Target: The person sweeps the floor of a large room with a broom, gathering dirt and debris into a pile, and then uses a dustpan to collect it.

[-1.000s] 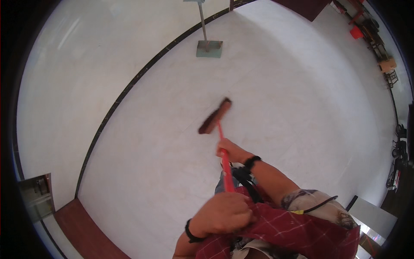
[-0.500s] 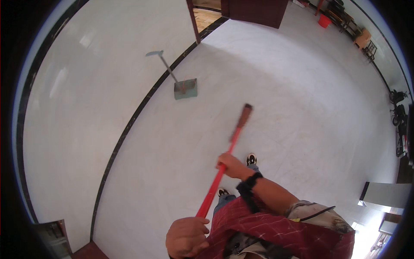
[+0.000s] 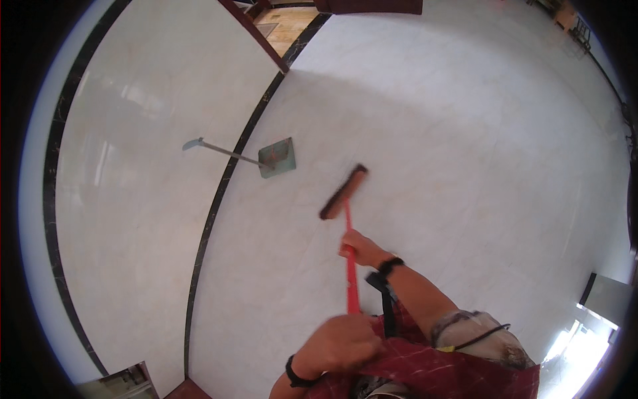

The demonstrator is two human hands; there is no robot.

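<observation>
A push broom [image 3: 343, 193] with a brown head, dark bristles and a red handle slants away from me, its head low over the pale floor. My right hand [image 3: 362, 247] is wrapped round the handle a little below the head. Nearer my body, my left hand [image 3: 340, 342] is closed over the handle's upper end, hiding the tip. Beyond the broom to the left stands a grey-green long-handled dustpan [image 3: 278, 159]; its stick leans over the dark skirting toward the wall. Some small reddish debris seems to lie in the pan, too blurred to name.
A glossy pale wall [image 3: 133, 179] with dark skirting [image 3: 211, 223] curves along my left. At the far end is a doorway [image 3: 292, 33] with a dark red door [image 3: 375, 5]. A chair [image 3: 582, 32] stands far right, and a light-coloured panel [image 3: 608, 296] at the near right.
The broom head has swung left and turned more crosswise, with both hands still gripping. My view has turned, so the dustpan appears lower and tilted, and my feet are out of sight.
</observation>
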